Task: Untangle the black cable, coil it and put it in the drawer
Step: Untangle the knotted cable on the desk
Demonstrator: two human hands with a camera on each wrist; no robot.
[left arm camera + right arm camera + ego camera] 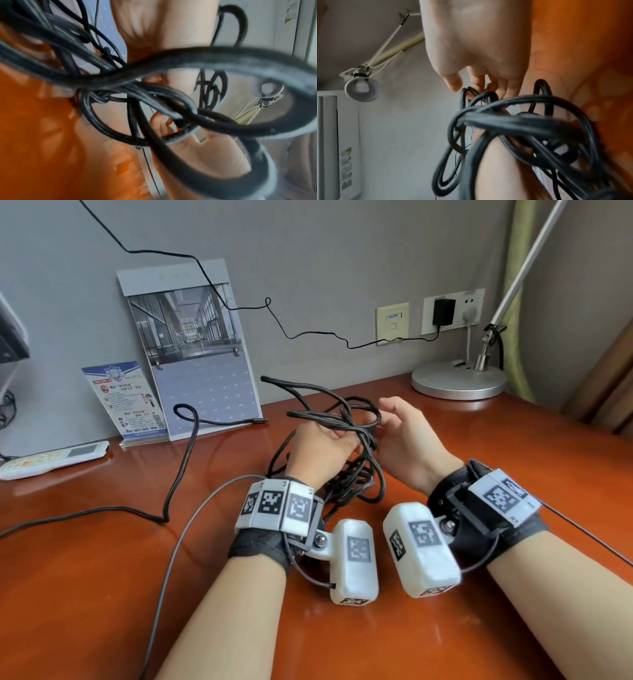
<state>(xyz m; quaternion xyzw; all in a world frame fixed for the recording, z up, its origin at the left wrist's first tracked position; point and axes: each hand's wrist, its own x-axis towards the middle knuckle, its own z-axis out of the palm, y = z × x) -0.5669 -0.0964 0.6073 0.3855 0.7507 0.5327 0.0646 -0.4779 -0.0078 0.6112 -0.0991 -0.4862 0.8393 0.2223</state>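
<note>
Above glossy orange-brown wooden desk (102, 559), head view: left hand (320, 451) clenched round tangled black braided cable (342, 419), bundle lifted between hands; right hand (407, 440) beside it, fingers loosely spread, touching loops. Left wrist view: cable loops blurred, close. Right wrist view: right fingertips (505, 92) among strands, grasp unclear.

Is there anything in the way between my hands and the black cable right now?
Nothing visible. The left hand already grips a bunch of the black cable, and the right hand is in among its loops. The drawer is not in view.
</note>
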